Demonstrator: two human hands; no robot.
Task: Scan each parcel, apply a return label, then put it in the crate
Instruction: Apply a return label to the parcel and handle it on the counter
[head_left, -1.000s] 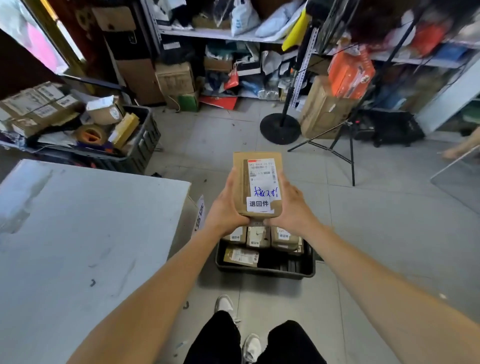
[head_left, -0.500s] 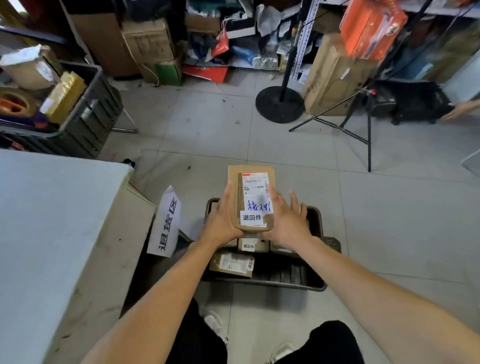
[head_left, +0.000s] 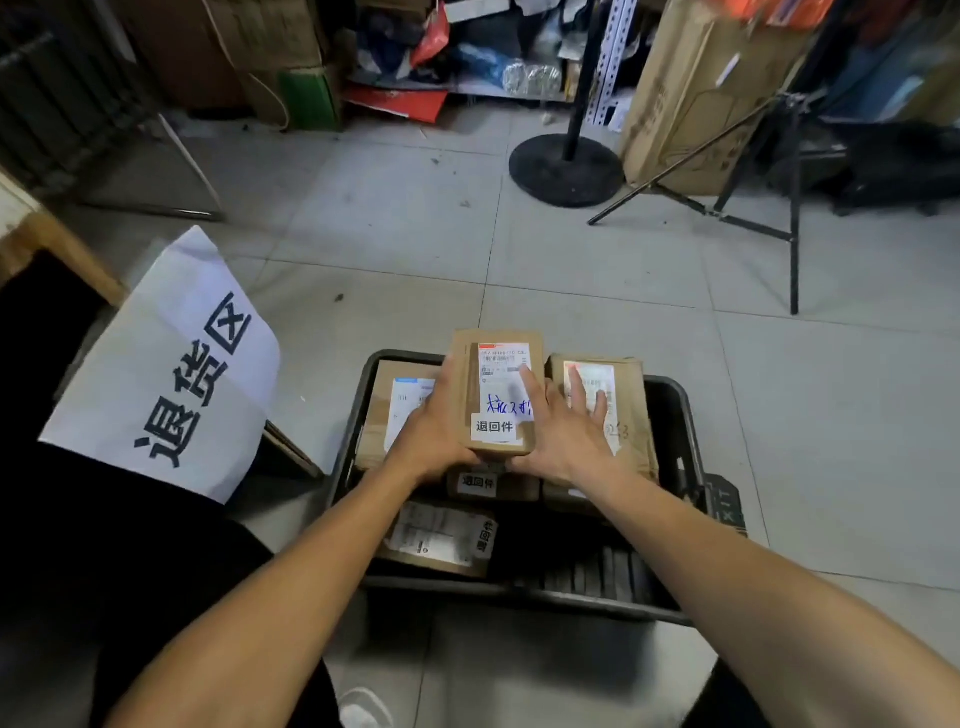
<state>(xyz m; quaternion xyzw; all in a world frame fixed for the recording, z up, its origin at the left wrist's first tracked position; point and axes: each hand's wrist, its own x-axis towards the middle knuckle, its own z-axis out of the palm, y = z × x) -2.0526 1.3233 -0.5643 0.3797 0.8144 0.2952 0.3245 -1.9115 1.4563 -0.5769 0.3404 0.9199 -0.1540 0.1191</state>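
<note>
1. A dark plastic crate (head_left: 670, 421) is sitting on the tiled floor (head_left: 405, 223), holding several brown cardboard parcels: one at left (head_left: 387, 410), one at right (head_left: 626, 410), one nearer (head_left: 441, 538) lying flat.
2. The left hand (head_left: 434, 431) is gripping the box (head_left: 498, 392) by its left edge, over the crate's middle.
3. The right hand (head_left: 563, 434) is lying spread, fingers straight, against the box's right side.
4. The box is wearing a white shipping label, blue handwriting and a sticker (head_left: 494, 427) reading "退回件".
5. A white sign (head_left: 171, 364) beside the crate is reading "退货区".
</note>
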